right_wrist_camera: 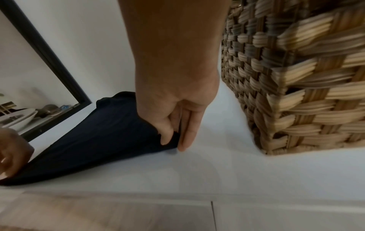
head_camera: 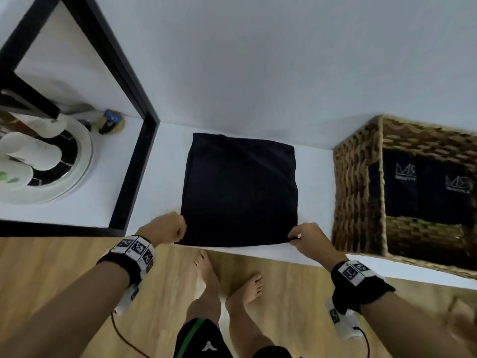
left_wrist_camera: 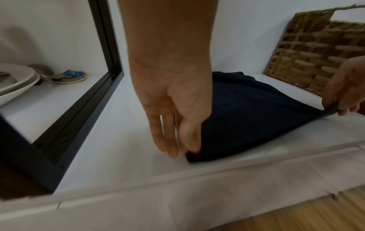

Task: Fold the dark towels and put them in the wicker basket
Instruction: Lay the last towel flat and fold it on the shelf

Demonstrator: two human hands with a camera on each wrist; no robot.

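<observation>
A dark towel (head_camera: 240,189) lies spread as a rough square on the white countertop (head_camera: 160,161), reaching its front edge. My left hand (head_camera: 165,228) pinches the towel's near left corner (left_wrist_camera: 192,154) between thumb and fingers. My right hand (head_camera: 303,236) pinches the near right corner (right_wrist_camera: 171,140), lifting it slightly. The wicker basket (head_camera: 361,182) stands at the right on the counter, just beyond my right hand. Inside it lie two folded dark towels (head_camera: 402,184) with white logos.
A black-framed mirror (head_camera: 134,109) leans at the left against the wall. Beside it sit a white dish (head_camera: 77,171) with rolled white cloths and a small round item (head_camera: 111,122). Wooden floor and my bare feet (head_camera: 206,270) lie below the counter's edge.
</observation>
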